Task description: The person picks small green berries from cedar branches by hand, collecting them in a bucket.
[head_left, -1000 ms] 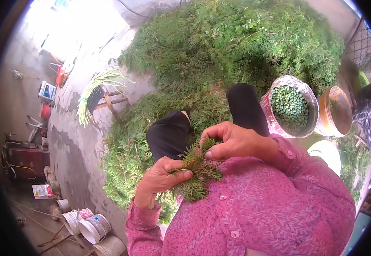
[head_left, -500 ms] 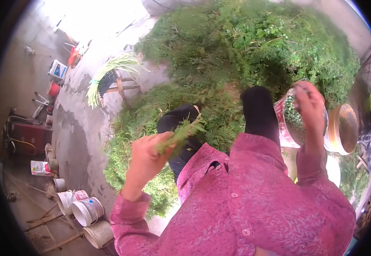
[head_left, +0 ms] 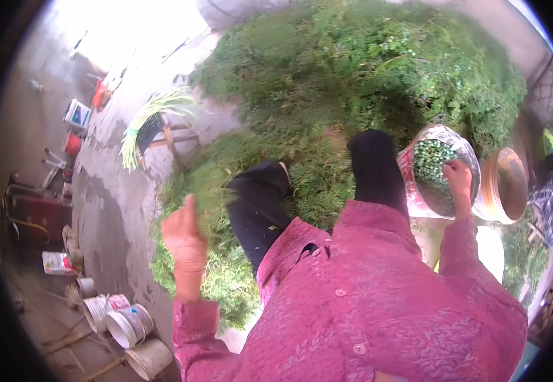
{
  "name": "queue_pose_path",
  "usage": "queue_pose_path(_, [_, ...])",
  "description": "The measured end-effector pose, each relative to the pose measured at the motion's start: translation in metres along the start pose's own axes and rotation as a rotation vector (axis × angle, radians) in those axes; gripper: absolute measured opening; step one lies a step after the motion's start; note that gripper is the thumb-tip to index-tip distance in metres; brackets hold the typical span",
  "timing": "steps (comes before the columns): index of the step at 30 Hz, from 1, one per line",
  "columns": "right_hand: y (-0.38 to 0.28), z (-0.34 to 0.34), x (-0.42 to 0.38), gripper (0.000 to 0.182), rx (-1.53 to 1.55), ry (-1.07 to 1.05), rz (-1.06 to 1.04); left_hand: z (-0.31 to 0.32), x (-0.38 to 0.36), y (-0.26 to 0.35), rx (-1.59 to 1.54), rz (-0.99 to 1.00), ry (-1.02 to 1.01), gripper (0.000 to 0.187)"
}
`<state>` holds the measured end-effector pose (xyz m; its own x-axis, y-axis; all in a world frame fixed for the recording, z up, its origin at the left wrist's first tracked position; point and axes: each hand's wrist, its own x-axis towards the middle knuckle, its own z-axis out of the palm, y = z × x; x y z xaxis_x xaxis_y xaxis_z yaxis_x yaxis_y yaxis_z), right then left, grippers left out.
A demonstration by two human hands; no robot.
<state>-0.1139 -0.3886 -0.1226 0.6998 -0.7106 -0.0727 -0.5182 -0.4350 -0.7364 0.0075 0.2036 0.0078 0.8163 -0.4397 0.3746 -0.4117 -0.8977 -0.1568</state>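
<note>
My left hand [head_left: 184, 237] is raised at the left over the cut greenery, one finger pointing up. A green sprig [head_left: 212, 198], smeared by motion, is right beside its fingers; whether they still grip it cannot be told. My right hand [head_left: 458, 178] reaches into the mouth of a red and white bucket [head_left: 409, 184], fingers drawn together just over the small round green cones [head_left: 432, 159]. What is between those fingers, if anything, is hidden. Leafy branches [head_left: 314, 172] lie around my black-clad legs [head_left: 373, 165].
A large heap of green branches [head_left: 378, 63] rises ahead. Beside the bucket stands a yellowish bucket [head_left: 505, 184]. Long pale green stalks [head_left: 139, 127] lie over a small stool [head_left: 171, 140] at the left. Several white buckets [head_left: 130, 325] lie at the lower left.
My left hand has swung left and its sprig is now blurred beside the fingers. My right hand has gone down from above the bucket into its mouth, by the cones.
</note>
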Motion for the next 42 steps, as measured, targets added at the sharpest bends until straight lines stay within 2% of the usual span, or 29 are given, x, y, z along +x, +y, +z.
queue_pose_path(1, [0.007, 0.003, 0.006, 0.023, 0.059, 0.023, 0.021, 0.016, -0.017, -0.024, 0.086, -0.177, -0.140, 0.057])
queue_pose_path(3, [0.009, 0.005, 0.008, 0.023, 0.140, 0.048, 0.043, 0.024, -0.037, -0.043, 0.118, -0.326, -0.281, 0.057])
queue_pose_path(4, [0.009, 0.005, 0.009, 0.023, 0.138, 0.057, 0.051, 0.015, -0.035, -0.035, 0.113, -0.316, -0.281, 0.057])
queue_pose_path(6, [0.008, 0.008, 0.011, 0.023, 0.188, -0.024, 0.028, -0.004, -0.033, -0.019, 0.166, -0.479, -0.721, 0.060])
queue_pose_path(10, [-0.016, 0.013, 0.014, 0.023, 0.084, -0.096, -0.039, 0.006, -0.024, -0.013, 0.080, -0.514, -0.757, 0.059])
queue_pose_path(12, [-0.039, 0.019, 0.018, 0.024, 0.103, -0.086, -0.095, 0.014, -0.005, -0.009, -0.148, -0.393, -0.534, 0.054])
queue_pose_path(13, [-0.054, 0.022, 0.023, 0.024, 0.046, -0.093, -0.150, 0.020, 0.008, -0.005, -0.154, -0.392, -0.533, 0.054])
queue_pose_path(15, [-0.082, 0.028, 0.030, 0.025, -0.047, -0.127, -0.246, 0.032, 0.038, 0.008, -0.179, -0.226, -0.410, 0.051])
queue_pose_path(16, [-0.096, 0.033, 0.035, 0.025, -0.055, -0.121, -0.245, 0.036, 0.056, 0.018, -0.189, -0.223, -0.410, 0.051])
queue_pose_path(18, [-0.122, 0.047, 0.046, 0.024, -0.057, -0.277, -0.359, 0.042, 0.094, 0.042, -0.275, -0.117, -0.294, 0.049])
queue_pose_path(19, [-0.134, 0.056, 0.051, 0.024, -0.066, -0.270, -0.358, 0.048, 0.112, 0.053, -0.285, -0.114, -0.291, 0.049])
queue_pose_path(21, [-0.159, 0.077, 0.063, 0.019, -0.126, -0.434, -0.508, 0.061, 0.144, 0.074, -0.382, -0.034, -0.211, 0.048])
queue_pose_path(22, [-0.172, 0.090, 0.068, 0.019, -0.137, -0.431, -0.505, 0.069, 0.158, 0.084, -0.393, -0.034, -0.211, 0.048])
queue_pose_path(24, [-0.197, 0.120, 0.079, 0.023, -0.147, -0.620, -0.511, 0.089, 0.183, 0.099, -0.543, 0.051, -0.284, 0.048])
queue_pose_path(25, [-0.205, 0.139, 0.089, 0.023, -0.160, -0.619, -0.501, 0.102, 0.192, 0.100, -0.558, 0.054, -0.288, 0.048])
queue_pose_path(27, [-0.210, 0.184, 0.111, 0.021, -0.212, -0.721, -0.625, 0.132, 0.212, 0.099, -0.604, -0.017, -0.282, 0.047])
queue_pose_path(31, [-0.194, 0.294, 0.154, 0.017, -0.394, -0.811, -0.619, 0.184, 0.236, 0.092, -0.629, -0.143, -0.295, 0.044])
queue_pose_path(33, [-0.173, 0.352, 0.166, 0.017, -0.664, -0.798, -0.653, 0.186, 0.245, 0.097, -0.447, -0.092, -0.673, 0.035])
queue_pose_path(34, [-0.168, 0.377, 0.164, 0.017, -0.666, -0.825, -0.649, 0.193, 0.243, 0.100, -0.488, -0.005, -0.585, 0.030])
queue_pose_path(36, [-0.165, 0.425, 0.166, 0.020, -0.732, -0.761, -0.687, 0.195, 0.247, 0.105, -0.563, 0.057, -0.572, 0.034])
queue_pose_path(42, [-0.165, 0.526, 0.157, 0.022, -0.932, -0.795, -0.811, 0.214, 0.266, 0.110, -0.468, 0.066, -0.616, 0.043])
